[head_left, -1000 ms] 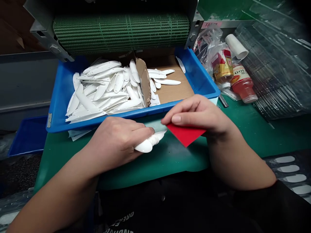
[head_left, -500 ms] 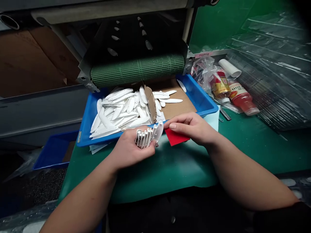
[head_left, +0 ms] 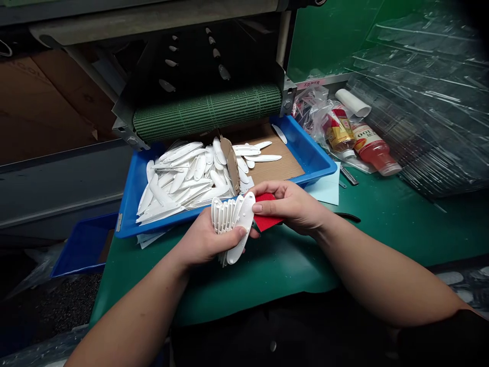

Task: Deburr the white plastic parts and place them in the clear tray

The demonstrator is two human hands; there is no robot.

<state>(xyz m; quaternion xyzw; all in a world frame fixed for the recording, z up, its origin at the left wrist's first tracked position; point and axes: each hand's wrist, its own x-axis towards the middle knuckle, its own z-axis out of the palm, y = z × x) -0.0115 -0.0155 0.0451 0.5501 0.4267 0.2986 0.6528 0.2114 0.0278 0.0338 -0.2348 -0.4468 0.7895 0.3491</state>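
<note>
My left hand (head_left: 206, 238) is closed around a fanned stack of long white plastic pieces (head_left: 241, 229), with the thumb lying across the front one. That front piece is oval, shows small studs and faces me. In my right hand (head_left: 292, 206) a red square piece of cloth or paper (head_left: 269, 222) is pinched; I cannot tell its material. The right thumb tip touches or nearly touches the front piece's edge. Just beyond both hands, a blue tray (head_left: 128, 204) holds a heap of similar white pieces (head_left: 179, 178).
A green mesh conveyor belt (head_left: 210, 113) ends above the tray, with more white pieces farther back. To the right lie bottles (head_left: 372, 148), a white roll (head_left: 353, 103), a small blade (head_left: 349, 176) and stacked clear plastic trays (head_left: 416, 112). A second blue bin (head_left: 82, 244) stands lower left.
The white stack has turned so the front piece's broad face shows. My right hand has moved left with the red square, up against that piece. The whole view has shifted slightly.
</note>
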